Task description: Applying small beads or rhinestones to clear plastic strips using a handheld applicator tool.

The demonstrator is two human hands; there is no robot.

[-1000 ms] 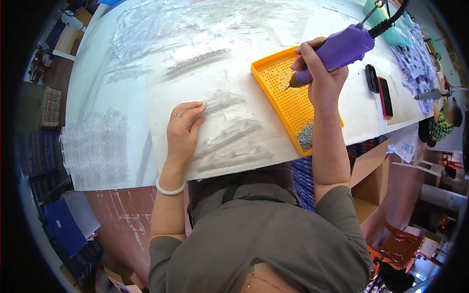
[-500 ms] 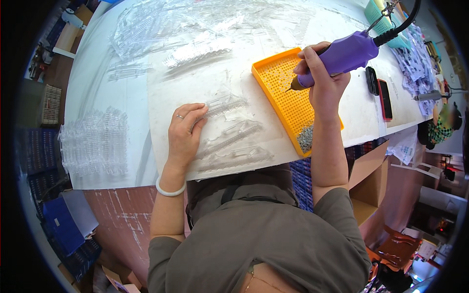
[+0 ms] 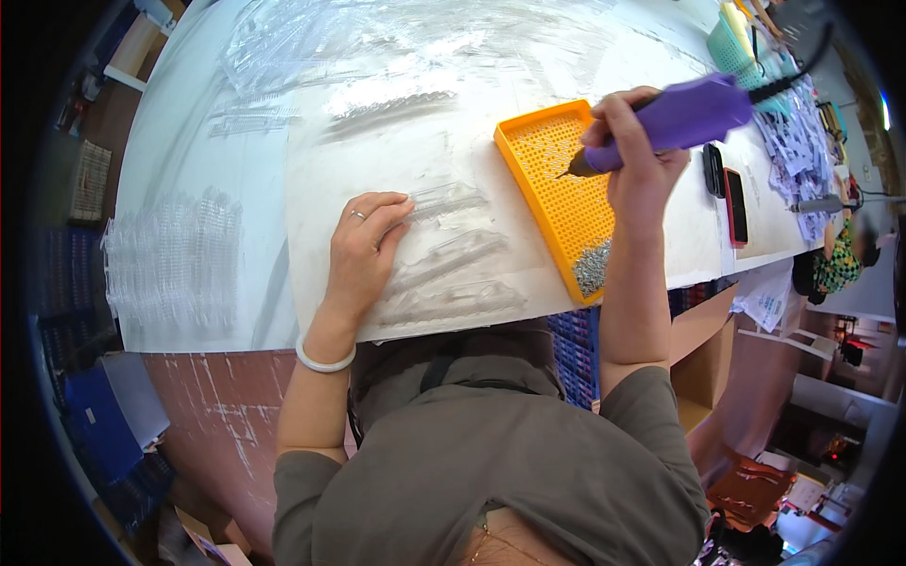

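My right hand (image 3: 634, 160) grips a purple electric screwdriver (image 3: 675, 121) with a black cord. Its tip points down and to the left over the orange perforated tray (image 3: 557, 193). A pile of small silver screws (image 3: 593, 267) lies at the tray's near end. My left hand (image 3: 363, 250) rests flat on the white table, fingers spread, pressing the end of a clear plastic strip (image 3: 444, 201). Two more clear plastic strips (image 3: 453, 278) lie just right of that hand, near the table's front edge.
Stacks of clear plastic parts (image 3: 175, 259) sit at the table's left, and more (image 3: 311, 47) lie at the far side. A dark phone (image 3: 734, 206) and a black object lie right of the tray. A teal basket (image 3: 736, 47) stands far right. Blue crates are under the table.
My right hand has kept the screwdriver over the tray, with its tip shifting slightly toward the tray's middle. My left hand has stayed on the clear strip.
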